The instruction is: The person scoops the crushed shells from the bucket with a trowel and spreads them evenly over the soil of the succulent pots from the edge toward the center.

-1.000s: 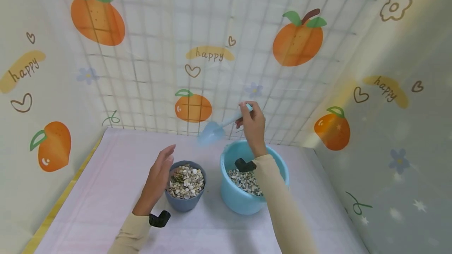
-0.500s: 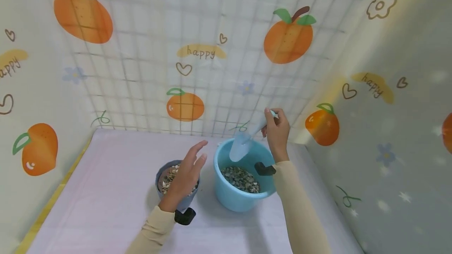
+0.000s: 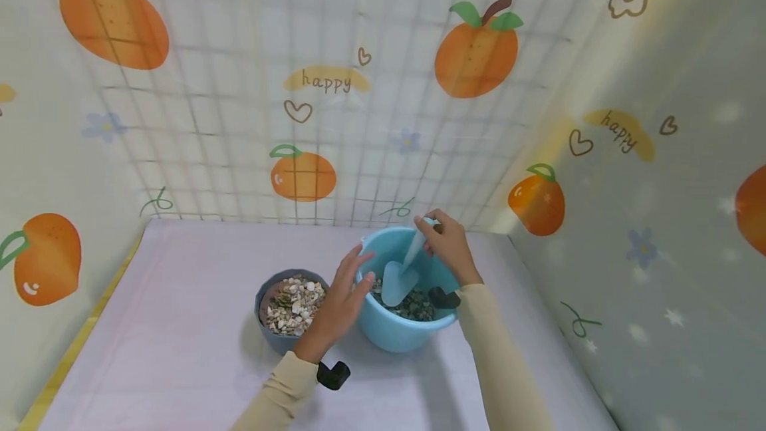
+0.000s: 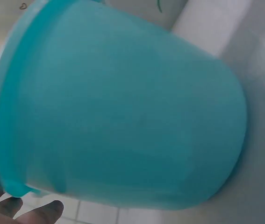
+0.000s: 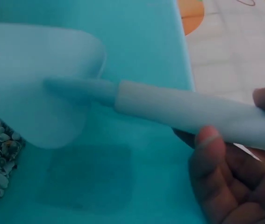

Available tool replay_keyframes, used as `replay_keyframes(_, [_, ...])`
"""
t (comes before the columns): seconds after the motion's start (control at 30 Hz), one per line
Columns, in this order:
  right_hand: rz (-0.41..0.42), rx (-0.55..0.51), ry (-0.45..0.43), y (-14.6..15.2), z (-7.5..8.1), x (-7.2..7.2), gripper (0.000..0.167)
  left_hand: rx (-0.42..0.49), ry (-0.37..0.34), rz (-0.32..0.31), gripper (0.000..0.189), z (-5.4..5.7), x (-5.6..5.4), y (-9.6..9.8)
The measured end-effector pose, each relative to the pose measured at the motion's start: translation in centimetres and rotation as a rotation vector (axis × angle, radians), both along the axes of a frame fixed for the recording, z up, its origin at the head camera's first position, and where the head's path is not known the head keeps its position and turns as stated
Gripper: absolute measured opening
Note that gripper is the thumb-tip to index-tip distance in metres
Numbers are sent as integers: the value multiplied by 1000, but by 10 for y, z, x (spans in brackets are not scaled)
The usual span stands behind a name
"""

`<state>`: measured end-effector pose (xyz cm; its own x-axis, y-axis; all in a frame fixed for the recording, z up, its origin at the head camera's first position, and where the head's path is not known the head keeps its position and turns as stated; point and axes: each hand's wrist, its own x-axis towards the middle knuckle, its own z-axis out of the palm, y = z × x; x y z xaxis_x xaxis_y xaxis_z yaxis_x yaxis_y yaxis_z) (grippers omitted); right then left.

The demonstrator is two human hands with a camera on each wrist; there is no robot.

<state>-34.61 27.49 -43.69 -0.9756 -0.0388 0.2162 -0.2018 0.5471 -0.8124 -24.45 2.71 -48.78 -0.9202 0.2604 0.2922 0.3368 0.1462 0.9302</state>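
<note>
My right hand (image 3: 449, 245) grips a light-blue trowel (image 3: 398, 283) by its handle, close to the end. The blade points down inside a blue bucket (image 3: 399, 339), low over small shells (image 3: 421, 308) in the bottom. In the right wrist view, fingers and thumb curl about the pale handle (image 5: 183, 111). At the bucket's left rim is my left hand (image 3: 338, 308), its fingers fairly straight. The left wrist view has its fingertips (image 4: 46, 212) beside the rim. Left of the bucket stands a grey-blue pot (image 3: 270, 336) heaped with whitish shells (image 3: 293, 304), partly behind the left hand.
The pot and bucket stand on a table with a pale cloth (image 3: 179, 324). Behind it rises a patterned curtain (image 3: 239, 118) over a wire grid, with more curtain at both sides. A yellow strip (image 3: 84, 334) runs along the left table edge.
The trowel has moved right from above the gap between pot and bucket, then down into the bucket. My left hand has shifted from the pot to the bucket's rim. The head view has turned slightly.
</note>
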Motion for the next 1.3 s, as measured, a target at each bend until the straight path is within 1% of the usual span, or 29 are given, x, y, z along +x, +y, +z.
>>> replay_keyframes(0.13, [32,65,-21,0,-2,3,36,-20,15,-3,56,-12,-2,4])
replay_keyframes(0.27, [122,226,-93,0,-3,2,32,-49,38,-4,56,-23,-3,7])
replay_keyframes(0.37, [184,327,-125,1,-5,-1,30,-63,48,-3,56,-25,-3,8])
replay_keyframes(0.43, [202,357,-129,1,-5,-2,31,-65,48,-6,56,-25,-4,8])
replay_keyframes(0.57, [208,368,-121,2,-6,-2,33,-60,47,-12,55,-26,-6,9])
replay_keyframes(0.8, [184,334,-96,2,-12,-2,31,-41,31,-19,56,-28,-5,7])
replay_keyframes(1.0, [175,311,-76,3,-9,-5,29,-33,36,-27,54,-28,-9,7])
replay_keyframes(1.07, [164,287,-72,4,-9,-6,32,-53,30,-35,55,-26,-9,6])
replay_keyframes(1.17, [135,247,-30,7,-5,0,36,-118,13,-52,57,-17,-6,0])
replay_keyframes(1.23, [115,224,35,8,4,9,38,-179,16,-42,59,-5,0,-8])
replay_keyframes(1.3, [95,195,118,7,19,23,37,-241,50,-17,57,10,7,-21])
